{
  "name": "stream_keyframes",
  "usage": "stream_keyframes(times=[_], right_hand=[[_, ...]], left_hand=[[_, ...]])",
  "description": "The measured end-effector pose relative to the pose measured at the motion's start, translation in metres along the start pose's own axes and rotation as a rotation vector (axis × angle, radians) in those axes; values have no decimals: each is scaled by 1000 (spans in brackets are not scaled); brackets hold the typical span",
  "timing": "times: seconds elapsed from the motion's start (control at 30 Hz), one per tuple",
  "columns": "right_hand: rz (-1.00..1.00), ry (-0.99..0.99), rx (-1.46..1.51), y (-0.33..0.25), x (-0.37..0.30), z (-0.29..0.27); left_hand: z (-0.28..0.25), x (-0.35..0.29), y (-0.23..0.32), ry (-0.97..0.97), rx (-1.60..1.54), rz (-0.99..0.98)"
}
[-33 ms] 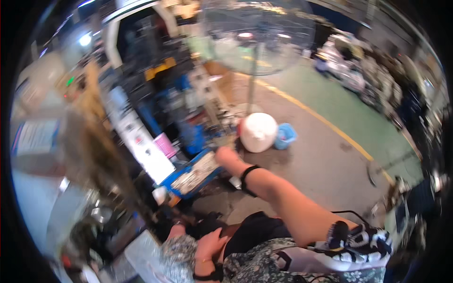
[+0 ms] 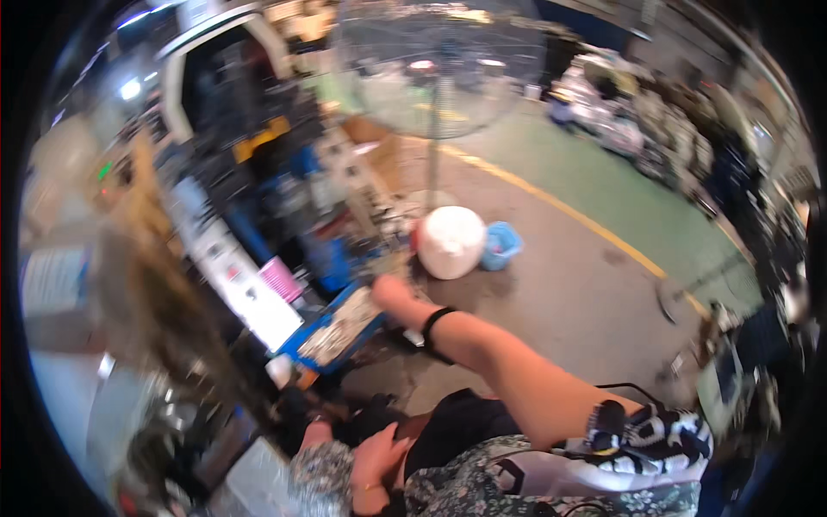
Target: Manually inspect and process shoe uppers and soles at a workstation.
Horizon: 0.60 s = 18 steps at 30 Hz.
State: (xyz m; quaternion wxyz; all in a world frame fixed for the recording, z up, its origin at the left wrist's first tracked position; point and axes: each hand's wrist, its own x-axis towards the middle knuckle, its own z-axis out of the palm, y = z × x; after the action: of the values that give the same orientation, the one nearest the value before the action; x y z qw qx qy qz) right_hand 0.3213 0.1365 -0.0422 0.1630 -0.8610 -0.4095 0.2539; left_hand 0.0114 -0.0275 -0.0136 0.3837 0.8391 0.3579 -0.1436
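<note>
Hovering at the right end of the blue tray point(image 2: 351, 348), the right hand point(image 2: 390, 295) is hiding its grip; the left hand point(image 2: 377, 450) is lying nearer, fingers spread.

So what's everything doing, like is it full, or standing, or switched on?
Right hand: at the blue tray; grip too blurred to tell.
Left hand: fingers extended, near the lap.
Blue tray: holding pale pieces.
White container: standing on the floor.
Light-blue basket: on the floor beside it.
Fan: standing; spinning, can't tell.
Lamp: lit.
</note>
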Motion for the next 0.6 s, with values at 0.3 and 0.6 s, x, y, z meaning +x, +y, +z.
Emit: stream_keyframes(times=[0.3,0.6], right_hand=[[21,46,187,-11,-19,-17],[-42,146,290,-27,-34,-9]], left_hand=[[-16,39,62,-215,27,390],[-18,88,106,-296,237,308]])
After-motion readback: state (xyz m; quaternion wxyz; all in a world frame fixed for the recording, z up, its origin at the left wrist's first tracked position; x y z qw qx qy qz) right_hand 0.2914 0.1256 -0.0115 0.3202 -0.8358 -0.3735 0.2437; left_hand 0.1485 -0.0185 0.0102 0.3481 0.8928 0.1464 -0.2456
